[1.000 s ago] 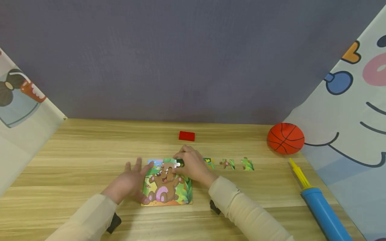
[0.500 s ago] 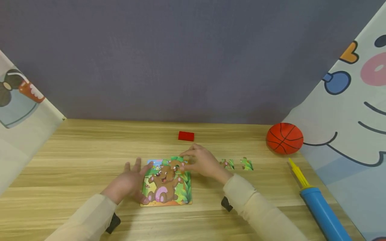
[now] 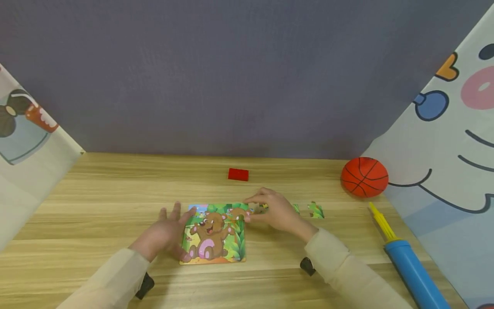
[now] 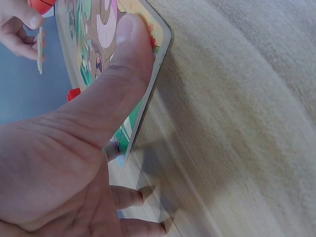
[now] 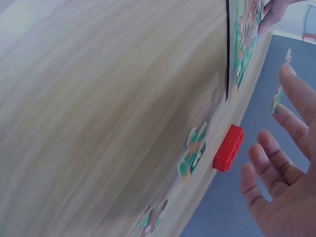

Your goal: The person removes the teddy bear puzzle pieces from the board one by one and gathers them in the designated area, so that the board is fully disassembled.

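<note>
Just right of the square cartoon-bear jigsaw board (image 3: 213, 234), my right hand (image 3: 275, 211) has slid rightward off it and now pinches a small loose cardboard puzzle piece (image 3: 260, 209). My left hand (image 3: 166, 234) stays spread flat, thumb pressing the board's near-left corner, so I judge another piece is being fetched.

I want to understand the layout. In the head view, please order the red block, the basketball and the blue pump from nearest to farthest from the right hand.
From the right hand:
1. Red block, behind, slightly left.
2. Basketball, far right.
3. Blue pump, right front edge.

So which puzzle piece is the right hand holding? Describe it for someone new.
Start at the square cartoon bear jigsaw board on the wooden table. At its top right corner, the right hand pinches a small jigsaw piece. Unlike the loose pieces lying further right, it is lifted.
</note>
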`<state>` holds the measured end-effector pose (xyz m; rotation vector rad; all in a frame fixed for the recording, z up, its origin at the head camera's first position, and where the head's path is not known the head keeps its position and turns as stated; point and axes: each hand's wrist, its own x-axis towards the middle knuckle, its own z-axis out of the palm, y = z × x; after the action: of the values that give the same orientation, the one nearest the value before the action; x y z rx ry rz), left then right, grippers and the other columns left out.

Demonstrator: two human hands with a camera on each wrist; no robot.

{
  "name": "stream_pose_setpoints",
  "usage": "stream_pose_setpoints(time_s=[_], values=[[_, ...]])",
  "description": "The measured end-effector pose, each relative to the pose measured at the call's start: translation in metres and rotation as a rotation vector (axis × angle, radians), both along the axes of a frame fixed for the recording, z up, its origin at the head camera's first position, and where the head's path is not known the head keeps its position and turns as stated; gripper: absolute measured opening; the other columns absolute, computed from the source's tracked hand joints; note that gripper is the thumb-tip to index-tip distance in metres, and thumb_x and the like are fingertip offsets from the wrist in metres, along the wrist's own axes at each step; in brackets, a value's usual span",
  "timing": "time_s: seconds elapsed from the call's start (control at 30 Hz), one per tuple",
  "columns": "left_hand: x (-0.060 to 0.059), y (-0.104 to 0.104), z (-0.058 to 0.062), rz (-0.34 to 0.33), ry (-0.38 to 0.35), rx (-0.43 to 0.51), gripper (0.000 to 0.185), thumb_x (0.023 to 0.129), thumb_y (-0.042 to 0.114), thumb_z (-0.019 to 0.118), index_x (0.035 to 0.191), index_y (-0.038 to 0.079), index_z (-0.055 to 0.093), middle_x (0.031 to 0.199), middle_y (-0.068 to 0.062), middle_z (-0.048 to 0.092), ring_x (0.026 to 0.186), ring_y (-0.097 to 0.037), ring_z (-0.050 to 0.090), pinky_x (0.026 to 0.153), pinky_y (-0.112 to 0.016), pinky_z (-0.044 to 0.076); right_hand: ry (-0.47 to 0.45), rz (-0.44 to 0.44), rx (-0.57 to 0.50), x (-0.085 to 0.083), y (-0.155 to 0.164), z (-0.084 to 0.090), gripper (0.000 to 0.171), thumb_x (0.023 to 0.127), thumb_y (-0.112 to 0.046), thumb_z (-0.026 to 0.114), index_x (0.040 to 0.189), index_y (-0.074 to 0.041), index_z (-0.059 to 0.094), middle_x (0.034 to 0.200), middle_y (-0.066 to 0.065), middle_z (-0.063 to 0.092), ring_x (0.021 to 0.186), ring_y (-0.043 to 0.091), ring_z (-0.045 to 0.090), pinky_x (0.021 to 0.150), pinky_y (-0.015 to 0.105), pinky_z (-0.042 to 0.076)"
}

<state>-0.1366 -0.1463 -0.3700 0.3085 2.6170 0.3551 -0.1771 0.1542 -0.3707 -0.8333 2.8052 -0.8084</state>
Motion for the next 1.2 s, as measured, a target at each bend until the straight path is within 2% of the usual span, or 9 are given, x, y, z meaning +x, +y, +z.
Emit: stream_pose_setpoints(time_s=[0.2,0.37,0.57,0.63,0.7,0.77,0.9,1.1,1.2], values=[[0.000,0.000,0.000,0.001,-0.001,-0.003,0.127,0.063,0.034,0.094,0.161,0.007,0.019,0.158,-0.043,0.000,0.138,-0.072,0.005,0.084,-0.075,0.051,0.016,0.012,0.007,0.005,0.016,0.000,0.050,0.087,-0.039,0.080,0.130,-0.017,0.071,0.114,0.004,0.065,0.101,0.024,0.062,0.083,0.039,0.054],[0.000,0.000,0.000,0.001,-0.002,-0.006,0.127,0.063,0.033,0.094,0.161,0.007,0.019,0.159,-0.042,0.000,0.138,-0.071,0.005,0.084,-0.075,0.051,0.016,-0.008,0.010,0.009,0.031,-0.003,0.049,0.086,-0.040,0.080,0.129,-0.018,0.072,0.113,0.002,0.066,0.100,0.022,0.062,0.081,0.037,0.054],[0.000,0.001,0.000,0.000,-0.005,-0.005,0.127,0.063,0.033,0.094,0.162,0.007,0.018,0.159,-0.042,0.000,0.138,-0.071,0.004,0.085,-0.075,0.051,-0.005,-0.027,0.023,0.015,0.048,-0.007,0.050,0.086,-0.042,0.079,0.130,-0.018,0.072,0.110,0.002,0.064,0.090,0.020,0.058,0.071,0.031,0.049],[0.000,0.001,0.000,0.005,-0.010,-0.002,0.127,0.063,0.033,0.094,0.162,0.007,0.018,0.159,-0.042,-0.001,0.138,-0.071,0.004,0.086,-0.076,0.050,-0.013,-0.036,0.032,0.018,0.053,-0.008,0.050,0.086,-0.043,0.079,0.130,-0.019,0.072,0.108,0.001,0.064,0.090,0.019,0.058,0.073,0.031,0.049],[0.000,0.001,0.000,0.010,-0.014,0.001,0.127,0.063,0.032,0.094,0.162,0.007,0.018,0.159,-0.042,-0.002,0.138,-0.071,0.003,0.086,-0.076,0.049,-0.022,-0.041,0.036,0.020,0.058,-0.010,0.050,0.087,-0.043,0.078,0.130,-0.018,0.071,0.108,0.001,0.064,0.095,0.021,0.060,0.077,0.035,0.053],[0.000,0.001,0.000,0.012,-0.015,0.002,0.127,0.063,0.031,0.094,0.162,0.007,0.018,0.159,-0.042,-0.002,0.138,-0.071,0.003,0.086,-0.076,0.049,-0.030,-0.042,0.034,0.022,0.062,-0.012,0.050,0.087,-0.042,0.078,0.130,-0.017,0.071,0.111,0.002,0.064,0.102,0.026,0.062,0.085,0.046,0.055],[0.000,0.001,0.000,0.005,-0.009,0.001,0.127,0.063,0.032,0.094,0.161,0.006,0.018,0.158,-0.043,-0.001,0.138,-0.071,0.004,0.086,-0.076,0.049,-0.033,-0.042,0.041,0.026,0.070,-0.016,0.049,0.086,-0.043,0.079,0.128,-0.019,0.072,0.122,0.009,0.065,0.117,0.039,0.059,0.096,0.067,0.049],[-0.001,0.001,-0.001,0.005,-0.010,-0.002,0.127,0.063,0.032,0.094,0.161,0.006,0.018,0.158,-0.043,-0.001,0.138,-0.071,0.004,0.086,-0.076,0.050,-0.009,-0.015,0.059,0.030,0.078,-0.023,0.048,0.086,-0.045,0.078,0.128,-0.022,0.072,0.131,0.014,0.065,0.123,0.046,0.056,0.098,0.071,0.047],[-0.001,0.001,-0.001,0.010,-0.015,0.002,0.127,0.063,0.031,0.094,0.162,0.006,0.018,0.159,-0.042,-0.001,0.138,-0.071,0.004,0.086,-0.076,0.049,-0.011,-0.024,0.064,0.031,0.079,-0.025,0.047,0.086,-0.044,0.078,0.128,-0.024,0.073,0.139,0.020,0.060,0.131,0.052,0.048,0.102,0.076,0.039]])
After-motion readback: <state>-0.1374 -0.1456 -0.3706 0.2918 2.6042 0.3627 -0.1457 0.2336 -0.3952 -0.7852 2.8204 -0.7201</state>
